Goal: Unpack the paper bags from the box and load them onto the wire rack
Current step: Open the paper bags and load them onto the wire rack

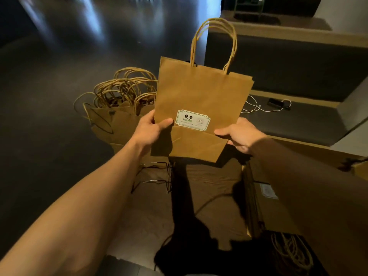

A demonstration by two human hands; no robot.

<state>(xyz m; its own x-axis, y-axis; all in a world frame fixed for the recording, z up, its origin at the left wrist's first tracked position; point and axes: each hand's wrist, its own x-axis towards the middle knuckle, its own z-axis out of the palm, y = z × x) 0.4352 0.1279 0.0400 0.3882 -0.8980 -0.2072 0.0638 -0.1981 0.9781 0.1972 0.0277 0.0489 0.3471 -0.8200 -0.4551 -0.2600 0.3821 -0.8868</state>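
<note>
I hold a flat brown paper bag (199, 96) upright in front of me, its twisted handles pointing up and a white "9.9" sticker low on its face. My left hand (153, 128) pinches its lower left edge, thumb on the front. My right hand (239, 134) grips the lower right edge at the folded bottom. Behind and left of it, several flat bags (119, 108) with looped handles stand in a dark wire rack (159, 176). More flat bags (266, 206) lie in the cardboard box (356, 166) at the lower right, partly hidden by my right arm.
Dark glossy floor stretches to the left and far side. A stepped dark bench with wooden edges (288, 34) runs along the right. A white cable (256, 108) and a small black device (275, 102) lie on its lower step. A wooden surface (209, 186) sits below the bag.
</note>
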